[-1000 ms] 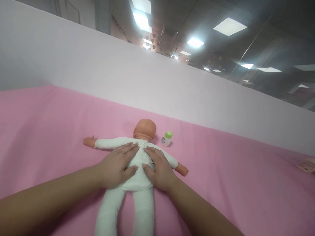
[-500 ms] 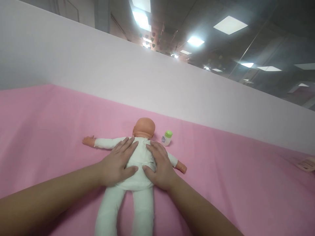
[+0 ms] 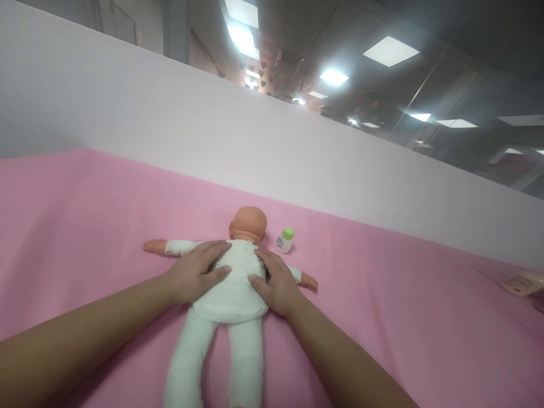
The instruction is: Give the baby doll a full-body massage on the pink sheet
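A baby doll with a white cloth body lies face down, arms stretched out to both sides. The bare back of its head points away from me. My left hand lies on the left side of the doll's upper back, thumb apart from the outstretched fingers. On the opposite side of the back rests my right hand, also open, its fingers curving over the doll's shoulder and flank. Just beyond that hand, a small bottle with a green cap stands near the doll's head.
A pink sheet covers the surface under the doll. Behind it rises a white partition. A pale pink object, cut off by the frame, lies at the right edge. Ceiling lights shine in the background.
Both hands have slid outward from the middle of the doll's back to its sides, uncovering more of the white cloth. The left fingers have drawn closer together. The view has shifted slightly.
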Demonstrator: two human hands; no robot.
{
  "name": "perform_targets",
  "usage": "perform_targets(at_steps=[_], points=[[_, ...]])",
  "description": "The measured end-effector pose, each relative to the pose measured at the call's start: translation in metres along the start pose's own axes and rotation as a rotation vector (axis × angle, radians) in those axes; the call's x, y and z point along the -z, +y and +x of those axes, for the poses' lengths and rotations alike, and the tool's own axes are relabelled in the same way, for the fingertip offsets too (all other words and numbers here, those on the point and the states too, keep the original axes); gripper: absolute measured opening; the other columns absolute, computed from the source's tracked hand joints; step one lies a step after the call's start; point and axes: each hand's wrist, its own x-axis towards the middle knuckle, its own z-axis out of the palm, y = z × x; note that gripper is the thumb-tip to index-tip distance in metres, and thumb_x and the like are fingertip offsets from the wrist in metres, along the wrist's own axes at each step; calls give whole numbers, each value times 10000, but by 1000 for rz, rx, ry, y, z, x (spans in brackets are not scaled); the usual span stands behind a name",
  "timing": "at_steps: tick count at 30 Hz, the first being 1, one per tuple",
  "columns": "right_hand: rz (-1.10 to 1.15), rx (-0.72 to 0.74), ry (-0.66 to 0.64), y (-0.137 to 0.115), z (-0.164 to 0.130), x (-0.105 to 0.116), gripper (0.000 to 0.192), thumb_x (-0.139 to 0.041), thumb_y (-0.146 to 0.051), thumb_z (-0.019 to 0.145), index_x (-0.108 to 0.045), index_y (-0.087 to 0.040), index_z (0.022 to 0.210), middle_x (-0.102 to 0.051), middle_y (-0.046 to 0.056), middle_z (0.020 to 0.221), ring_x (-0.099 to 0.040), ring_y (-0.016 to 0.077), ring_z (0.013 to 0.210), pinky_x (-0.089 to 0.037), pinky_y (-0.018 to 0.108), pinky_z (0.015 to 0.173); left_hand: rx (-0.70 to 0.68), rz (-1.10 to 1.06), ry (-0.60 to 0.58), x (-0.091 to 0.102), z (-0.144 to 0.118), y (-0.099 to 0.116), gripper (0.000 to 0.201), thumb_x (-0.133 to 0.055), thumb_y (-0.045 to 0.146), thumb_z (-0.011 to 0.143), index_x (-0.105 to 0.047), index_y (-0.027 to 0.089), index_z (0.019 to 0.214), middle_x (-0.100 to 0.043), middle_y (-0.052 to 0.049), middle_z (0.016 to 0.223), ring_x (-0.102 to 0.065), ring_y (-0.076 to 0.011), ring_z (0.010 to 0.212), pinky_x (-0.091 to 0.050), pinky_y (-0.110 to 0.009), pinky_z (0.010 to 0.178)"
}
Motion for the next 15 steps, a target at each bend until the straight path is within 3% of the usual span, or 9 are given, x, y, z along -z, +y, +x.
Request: perform_targets(at_steps=[4, 8, 12, 15], points=[[-74, -58, 140, 0, 0, 1, 346, -616, -344, 923, -643, -212, 1242, -691, 98, 1196, -598, 284, 1131, -474, 479, 1008, 60, 66, 43, 15, -2, 8, 489, -441, 548, 976, -641, 173, 1219, -664, -129, 1230, -609, -316, 1126, -461, -471, 969], [-113, -127, 106, -7, -2, 6, 311, -595, -335, 929, -641, -218, 1213, -690, 72, 1094, -641, 239, 950, -520, 411, 860, 197, 132, 45, 21, -2, 16, 389, -439, 529, 960, -629, 189, 964, -688, -90, 973, -633, -282, 882, -440, -422, 784], [-112, -172, 56, -12, -3, 7, 361, -584, -357, 937, -615, -231, 1273, -679, 77, 1195, -654, 249, 1022, -514, 421, 900, 338, 105, -93, 21, -1, 19, 428, -419, 562, 958, -567, 211, 761, -670, -53, 744, -610, -260, 705, -362, -375, 635], [-78, -195, 21, -12, -1, 7, 364, -572, -369, 948, -622, -224, 1277, -675, 83, 1247, -640, 257, 1115, -491, 427, 973, 395, 107, -135, 20, -1, 18, 482, -397, 593, 958, -555, 215, 706, -670, -62, 722, -610, -269, 701, -332, -368, 617]])
